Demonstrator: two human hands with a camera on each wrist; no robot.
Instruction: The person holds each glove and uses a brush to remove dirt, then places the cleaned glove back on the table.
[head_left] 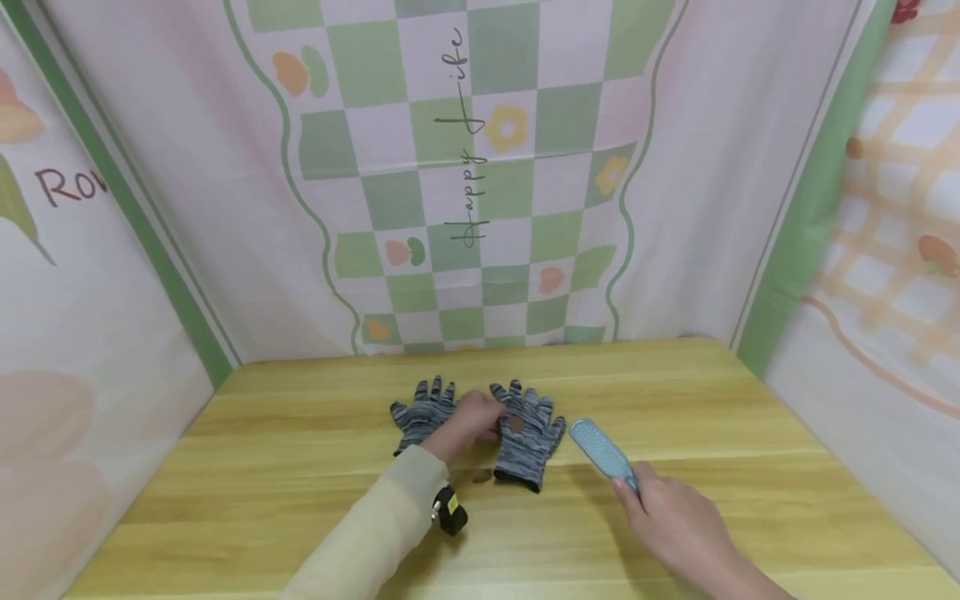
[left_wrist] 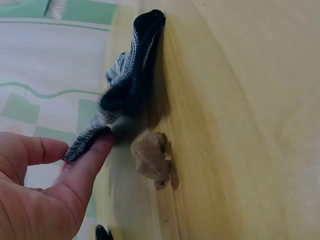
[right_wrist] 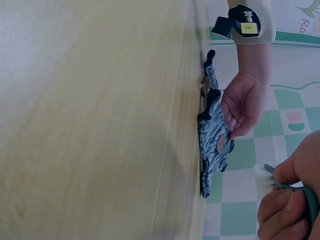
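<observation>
My left hand (head_left: 474, 417) pinches the left edge of a grey-and-black striped knit glove (head_left: 525, 450) between thumb and fingers. In the left wrist view, that edge of the glove (left_wrist: 87, 142) is lifted off the table. On the glove's upper side shows a round brown patch (head_left: 517, 425). My right hand (head_left: 671, 512) grips a light-blue brush (head_left: 600, 448) by its handle, just right of the glove. White bristles (right_wrist: 262, 179) show in the right wrist view. A second striped glove (head_left: 422, 418) lies left of my left hand, partly covered by it.
A crumpled brown lump (left_wrist: 150, 159) lies on the wooden table (head_left: 300, 467) beside the held glove, near its cuff. A small black device (head_left: 450, 510) is strapped to the left wrist. Printed curtains (head_left: 480, 192) stand behind the table and at both sides.
</observation>
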